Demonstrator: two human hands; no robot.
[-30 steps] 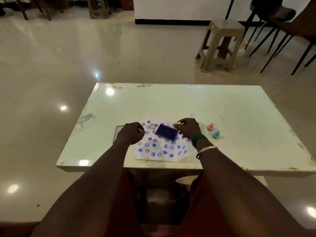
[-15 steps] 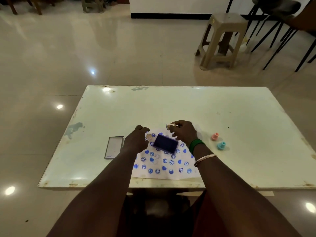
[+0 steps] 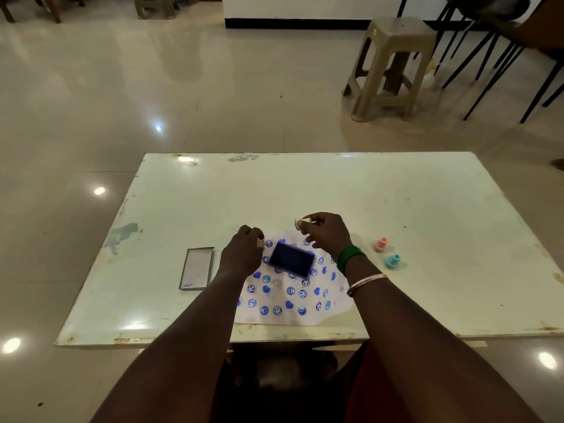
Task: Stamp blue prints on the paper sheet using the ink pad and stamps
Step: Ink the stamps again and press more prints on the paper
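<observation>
Paper sheet, white and thickly dotted with blue smiley and heart prints (image 3: 290,297), lies flat near the front edge of the pale, scuffed counter (image 3: 396,209), with the dark blue rectangular ink pad (image 3: 291,259) sitting open on its far half. The right hand (image 3: 328,235) is raised above the sheet's far edge, its grip pinched narrow around a small pale round stamp (image 3: 300,222) held with its face turned sideways. The left hand (image 3: 244,254) hovers just left of the pad, curled around another small pale stamp (image 3: 260,242), though how firmly I cannot tell. Since the pad rests on the sheet itself, a careless press could likely slide it and smear prints beneath; a weak dab would probably leave a faint ring like the pale ones near the sheet's middle. Bare space is scarce, so a new print may well overlap an old one. The wrist bangles could drag over ink if it is still wet. A clear rectangular lid (image 3: 197,268) lies on the counter to the left, well apart from the sheet; a pink stamp (image 3: 381,244) and a teal stamp (image 3: 392,260) stand upright to the right. Beyond lies a glossy tiled floor (image 3: 152,87) with lamp reflections, a beige plastic stool (image 3: 393,65) and black-legged chairs (image 3: 503,56).
</observation>
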